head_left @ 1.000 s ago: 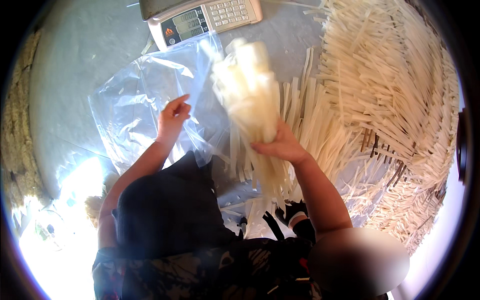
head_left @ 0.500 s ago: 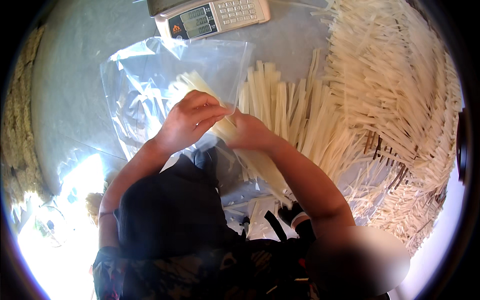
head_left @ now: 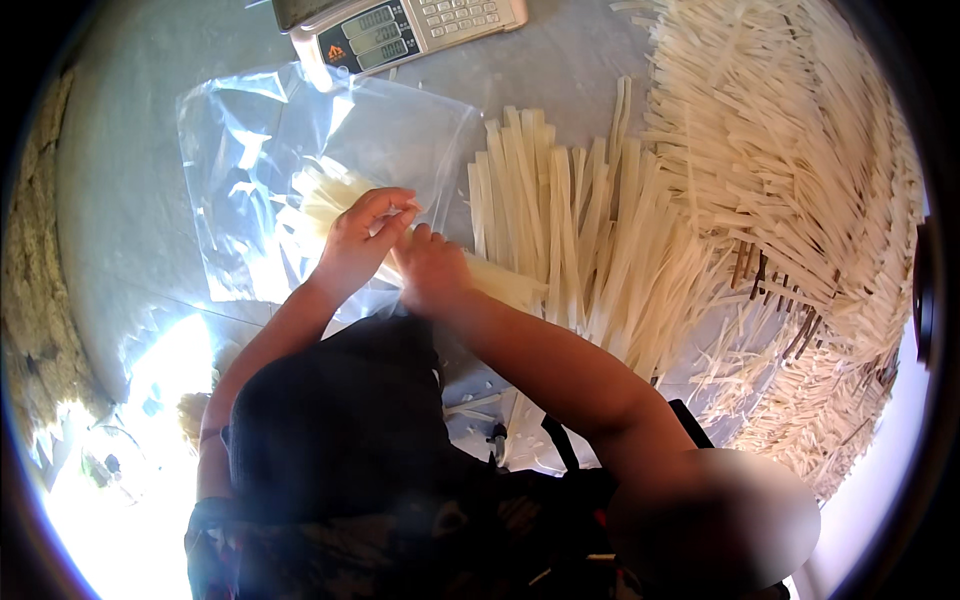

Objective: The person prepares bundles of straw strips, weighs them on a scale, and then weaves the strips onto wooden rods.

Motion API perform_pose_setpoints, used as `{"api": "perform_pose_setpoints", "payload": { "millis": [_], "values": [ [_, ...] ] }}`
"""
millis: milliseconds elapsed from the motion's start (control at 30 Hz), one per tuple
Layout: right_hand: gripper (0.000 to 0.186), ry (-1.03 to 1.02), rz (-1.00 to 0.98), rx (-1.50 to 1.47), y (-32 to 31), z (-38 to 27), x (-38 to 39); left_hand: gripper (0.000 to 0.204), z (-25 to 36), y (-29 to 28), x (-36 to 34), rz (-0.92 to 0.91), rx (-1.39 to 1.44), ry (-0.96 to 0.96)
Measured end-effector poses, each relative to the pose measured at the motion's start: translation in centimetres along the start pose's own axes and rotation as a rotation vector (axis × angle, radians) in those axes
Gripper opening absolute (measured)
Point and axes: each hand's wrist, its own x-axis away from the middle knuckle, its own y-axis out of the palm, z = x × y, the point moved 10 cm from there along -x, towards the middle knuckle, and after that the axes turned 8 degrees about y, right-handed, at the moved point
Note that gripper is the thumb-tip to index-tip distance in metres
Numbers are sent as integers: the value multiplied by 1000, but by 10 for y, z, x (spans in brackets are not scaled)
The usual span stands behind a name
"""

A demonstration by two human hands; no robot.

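Head view: your right hand is closed around the bundle of pale flat strips, whose far end now lies inside the clear plastic bag; a second ago you held it upright outside the bag. Your left hand pinches the bag's mouth over the bundle. The digital scale sits just beyond the bag, loose strips beside it.

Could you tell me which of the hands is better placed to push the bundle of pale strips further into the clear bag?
Probably the right hand: it grips the bundle of pale strips where it sticks out of the clear bag, while the left hand rests at the bag's mouth.
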Motion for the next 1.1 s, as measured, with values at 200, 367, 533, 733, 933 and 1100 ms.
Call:
{"api": "perform_pose_setpoints", "payload": {
  "millis": [200,367,533,733,933,1100],
  "values": [
    [85,-11,-333,-22,53,-8,24,13,3,17,9,30,128,34],
    [97,-35,-195,-546,19,50,22,18,-80,41,39,-271,-661,206],
    [107,595,512,-221,-54,175,39,19,-81,43,27,-268,-523,65],
    [117,561,282,59,-29,161,19,19,-68,48,24,-235,-476,119],
    [126,833,352,-113,-31,243,72,16,-82,43,27,-170,-449,121],
    [132,920,338,-302,-23,246,65,14,-82,41,29,-136,-454,172]
  ]
}}
